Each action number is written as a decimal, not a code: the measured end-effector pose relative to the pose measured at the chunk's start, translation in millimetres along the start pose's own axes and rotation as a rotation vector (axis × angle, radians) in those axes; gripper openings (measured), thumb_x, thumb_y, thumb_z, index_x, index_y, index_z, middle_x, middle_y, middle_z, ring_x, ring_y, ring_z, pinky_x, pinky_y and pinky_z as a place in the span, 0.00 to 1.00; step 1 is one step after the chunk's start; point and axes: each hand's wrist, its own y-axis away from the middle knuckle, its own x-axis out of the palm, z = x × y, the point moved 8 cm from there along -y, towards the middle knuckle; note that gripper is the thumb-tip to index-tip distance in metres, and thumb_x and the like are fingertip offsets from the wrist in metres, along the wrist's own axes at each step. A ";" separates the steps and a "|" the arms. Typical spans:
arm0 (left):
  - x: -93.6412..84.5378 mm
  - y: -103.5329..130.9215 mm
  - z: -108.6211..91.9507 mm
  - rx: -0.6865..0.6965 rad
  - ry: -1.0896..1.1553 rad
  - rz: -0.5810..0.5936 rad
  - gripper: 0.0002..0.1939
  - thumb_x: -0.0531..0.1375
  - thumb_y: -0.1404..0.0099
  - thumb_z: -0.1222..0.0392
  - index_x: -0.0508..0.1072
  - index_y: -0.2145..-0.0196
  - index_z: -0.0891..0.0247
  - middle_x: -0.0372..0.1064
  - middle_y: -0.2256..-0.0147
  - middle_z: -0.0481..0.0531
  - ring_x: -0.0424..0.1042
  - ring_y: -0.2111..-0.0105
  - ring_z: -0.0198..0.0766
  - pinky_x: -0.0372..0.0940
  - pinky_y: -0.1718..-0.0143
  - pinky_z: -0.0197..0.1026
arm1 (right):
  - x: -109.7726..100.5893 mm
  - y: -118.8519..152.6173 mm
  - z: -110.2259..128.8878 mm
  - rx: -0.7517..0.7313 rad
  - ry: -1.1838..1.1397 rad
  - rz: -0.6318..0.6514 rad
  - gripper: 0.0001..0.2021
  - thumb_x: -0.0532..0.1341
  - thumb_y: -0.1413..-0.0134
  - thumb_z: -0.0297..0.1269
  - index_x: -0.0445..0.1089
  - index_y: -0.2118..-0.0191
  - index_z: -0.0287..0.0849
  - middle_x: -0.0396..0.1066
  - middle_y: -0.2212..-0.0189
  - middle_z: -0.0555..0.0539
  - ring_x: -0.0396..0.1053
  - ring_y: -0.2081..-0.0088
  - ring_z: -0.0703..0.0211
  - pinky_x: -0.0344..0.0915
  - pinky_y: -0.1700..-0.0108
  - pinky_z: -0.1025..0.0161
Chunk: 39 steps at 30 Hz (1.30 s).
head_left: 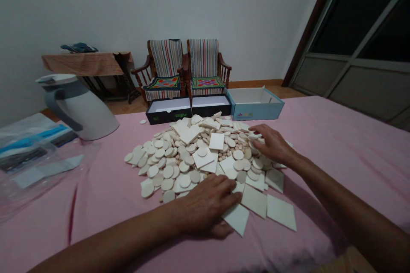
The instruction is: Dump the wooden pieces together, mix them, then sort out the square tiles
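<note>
A broad heap of pale, wood-like pieces lies on the pink cloth: round discs (168, 172), square tiles (217, 141) and small beads (226, 152). My left hand (211, 202) is at the near side of the heap, its fingers curled over a square tile (237, 220) and its thumb by the tile's near-left edge. At the heap's right side is my right hand (272, 143), fingers apart and reaching in among the discs, some pale pieces between them. More square tiles (282, 212) lie flat to the right of my left hand.
Behind the heap stand two black open boxes (169, 116) and a light blue open box (258, 113). A grey-white jug (81, 111) and clear plastic packaging (48, 166) are at left. Beyond the pink cloth (346, 149) are two wooden armchairs (166, 57).
</note>
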 end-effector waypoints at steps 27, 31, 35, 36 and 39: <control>3.5 -26.0 9.2 0.063 -0.251 -0.152 0.08 0.53 0.33 0.56 0.64 0.66 0.63 0.68 0.63 0.54 0.64 0.59 0.42 0.55 0.58 0.45 | 53.5 8.5 41.5 -0.164 0.114 0.341 0.45 0.67 0.63 0.46 0.51 0.37 0.39 0.58 0.47 0.35 0.59 0.49 0.44 0.58 0.49 0.50; 2.0 -25.1 9.9 0.062 -0.300 -0.167 0.06 0.52 0.33 0.61 0.64 0.67 0.63 0.67 0.65 0.54 0.64 0.62 0.41 0.55 0.60 0.45 | 56.9 8.0 37.6 -0.137 0.070 0.340 0.44 0.67 0.65 0.40 0.51 0.38 0.39 0.59 0.49 0.36 0.60 0.50 0.46 0.59 0.50 0.54; 2.7 -22.3 11.5 0.081 -0.332 -0.150 0.03 0.52 0.34 0.63 0.64 0.65 0.64 0.68 0.62 0.56 0.64 0.61 0.41 0.56 0.61 0.45 | 62.6 6.0 31.1 -0.055 0.116 0.315 0.43 0.66 0.65 0.39 0.53 0.39 0.38 0.60 0.51 0.36 0.60 0.51 0.45 0.58 0.51 0.53; 2.8 -22.3 13.0 0.077 -0.330 -0.147 0.03 0.52 0.35 0.64 0.65 0.65 0.64 0.68 0.61 0.56 0.64 0.61 0.41 0.57 0.61 0.45 | 63.0 5.2 29.5 -0.032 0.126 0.307 0.42 0.67 0.65 0.38 0.54 0.40 0.38 0.60 0.52 0.37 0.60 0.51 0.45 0.58 0.52 0.53; 1.4 -25.6 22.7 0.012 -0.295 -0.155 0.04 0.52 0.34 0.64 0.65 0.61 0.65 0.68 0.59 0.56 0.64 0.59 0.41 0.58 0.59 0.44 | 61.9 2.4 26.5 0.025 0.136 0.287 0.39 0.67 0.67 0.36 0.57 0.43 0.40 0.59 0.52 0.38 0.61 0.52 0.46 0.59 0.55 0.56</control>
